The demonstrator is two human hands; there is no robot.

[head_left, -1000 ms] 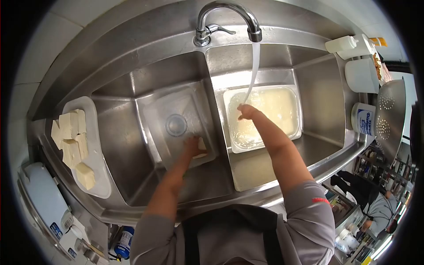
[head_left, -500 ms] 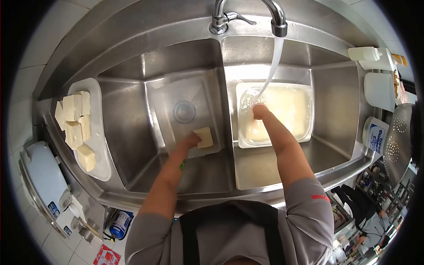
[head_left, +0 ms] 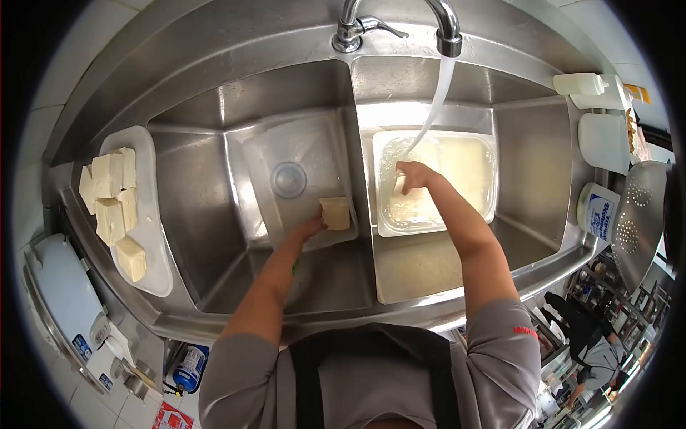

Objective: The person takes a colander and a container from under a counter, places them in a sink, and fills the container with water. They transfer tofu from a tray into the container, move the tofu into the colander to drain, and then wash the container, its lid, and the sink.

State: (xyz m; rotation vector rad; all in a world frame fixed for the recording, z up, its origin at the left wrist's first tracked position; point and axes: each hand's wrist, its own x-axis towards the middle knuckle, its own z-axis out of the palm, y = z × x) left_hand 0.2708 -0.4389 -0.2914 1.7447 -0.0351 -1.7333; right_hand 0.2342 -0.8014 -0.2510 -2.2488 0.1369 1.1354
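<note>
In the left basin, my left hand (head_left: 312,227) grips the edge of a pale block (head_left: 335,214) that looks like cheese or tofu. It is at the near right corner of a clear plastic container (head_left: 268,154). My right hand (head_left: 418,176) reaches into a second container (head_left: 437,233) in the right basin, filled with cloudy water. Its fingers bend down around what appears to be another pale block (head_left: 398,187), partly hidden by the hand and water. A stream from the faucet (head_left: 449,44) falls just beyond that hand.
A white tray (head_left: 158,268) with several stacked pale blocks (head_left: 108,176) stands left of the sink. A divider (head_left: 363,179) separates the basins. On the right are a white tub (head_left: 599,211) and a perforated metal utensil (head_left: 638,222). Another person (head_left: 600,361) is at lower right.
My right hand has lifted slightly in the water and its fingers now show. The left hand's block has turned and moved a little right and up. The view has shifted slightly.
</note>
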